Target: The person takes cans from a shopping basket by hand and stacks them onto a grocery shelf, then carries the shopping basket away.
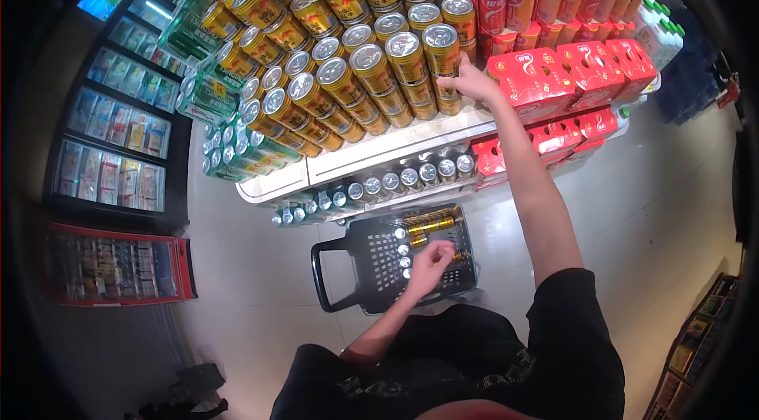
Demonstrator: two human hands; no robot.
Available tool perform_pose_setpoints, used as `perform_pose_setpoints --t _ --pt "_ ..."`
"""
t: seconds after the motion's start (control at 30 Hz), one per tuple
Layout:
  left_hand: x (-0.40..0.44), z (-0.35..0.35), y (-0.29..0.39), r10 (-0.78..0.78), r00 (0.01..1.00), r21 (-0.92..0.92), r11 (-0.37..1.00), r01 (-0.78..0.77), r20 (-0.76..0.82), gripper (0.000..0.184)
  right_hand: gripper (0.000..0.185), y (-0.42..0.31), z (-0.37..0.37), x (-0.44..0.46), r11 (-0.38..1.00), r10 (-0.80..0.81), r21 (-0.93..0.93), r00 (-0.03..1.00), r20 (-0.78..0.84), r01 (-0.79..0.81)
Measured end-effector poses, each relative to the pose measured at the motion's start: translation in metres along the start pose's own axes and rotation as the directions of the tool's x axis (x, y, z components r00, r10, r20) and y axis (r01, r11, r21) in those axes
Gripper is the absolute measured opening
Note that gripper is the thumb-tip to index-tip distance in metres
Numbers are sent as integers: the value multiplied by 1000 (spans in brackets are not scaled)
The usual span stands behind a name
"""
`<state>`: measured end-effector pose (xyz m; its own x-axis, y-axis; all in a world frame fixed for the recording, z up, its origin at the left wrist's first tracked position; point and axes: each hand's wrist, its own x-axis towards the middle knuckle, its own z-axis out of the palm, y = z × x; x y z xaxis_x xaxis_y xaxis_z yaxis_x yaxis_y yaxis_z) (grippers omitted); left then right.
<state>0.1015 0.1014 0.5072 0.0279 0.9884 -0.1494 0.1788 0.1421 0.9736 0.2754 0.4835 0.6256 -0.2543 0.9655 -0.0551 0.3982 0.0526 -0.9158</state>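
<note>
Gold cans [402, 45] stand stacked in close rows on a white shelf [348, 163]. At the right end of the front row, my right hand [477, 85] has its thumb across the front of a gold can [441, 48] column and its fingers at the side, partly hidden. Below the shelf is a black basket [383, 262] with a looped handle, holding gold cans [431, 226], some lying and some upright. Over its right part hangs my left hand [429, 268], fingers curled in, with no can visible in it.
Red multipacks [531, 76] are stacked right of the gold cans. Green packs [207, 96] stand to the left. A lower shelf holds more cans [409, 178] just above the basket. Glass-fronted coolers [116, 131] line the left side; a rack [696, 341] stands at lower right.
</note>
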Motion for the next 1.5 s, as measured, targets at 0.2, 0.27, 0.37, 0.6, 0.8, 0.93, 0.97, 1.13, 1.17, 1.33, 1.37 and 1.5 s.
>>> perform_pose_setpoints --t 0.2,0.27,0.37,0.6,0.8,0.93,0.97,1.13,1.17,1.33,1.37,1.5 --pt "-103 -65 -87 -233 972 51 971 233 -3 17 102 -6 -3 2 1000 14 -18 1000 10 -13" --pt "-110 -82 -85 -198 980 88 976 198 -14 16 101 -3 0 -3 999 -37 -4 998 -56 37" --pt "-104 -94 -99 -351 936 -61 935 349 -10 17 103 32 18 -7 979 -126 119 947 -297 167" --pt "-62 -125 -137 -422 904 278 879 388 72 36 26 158 150 -218 896 250 438 738 -626 68" --pt "22 -91 -338 -459 879 684 683 256 130 31 48 374 362 -351 184 858 602 426 287 -777" --pt "42 -57 -534 -675 712 857 469 212 193 38 43 541 459 -354 47 965 436 153 211 -899" --pt "42 -53 -595 -815 524 913 377 157 247 40 39 584 482 -361 36 974 400 122 192 -916" --pt "37 -4 -662 -722 670 859 444 256 173 67 44 781 586 -404 253 966 359 256 -39 -898" --pt "33 -10 -692 -662 697 834 526 169 277 72 49 781 590 -406 267 963 369 263 -63 -890" --pt "38 9 -724 -628 687 832 551 61 366 78 72 743 573 -387 170 939 671 325 112 -722" --pt "40 14 -719 -575 700 830 555 -47 424 77 72 747 578 -389 192 921 731 378 97 -655" --pt "36 16 -741 -667 653 799 581 154 359 62 74 748 576 -379 85 931 738 317 179 -669"
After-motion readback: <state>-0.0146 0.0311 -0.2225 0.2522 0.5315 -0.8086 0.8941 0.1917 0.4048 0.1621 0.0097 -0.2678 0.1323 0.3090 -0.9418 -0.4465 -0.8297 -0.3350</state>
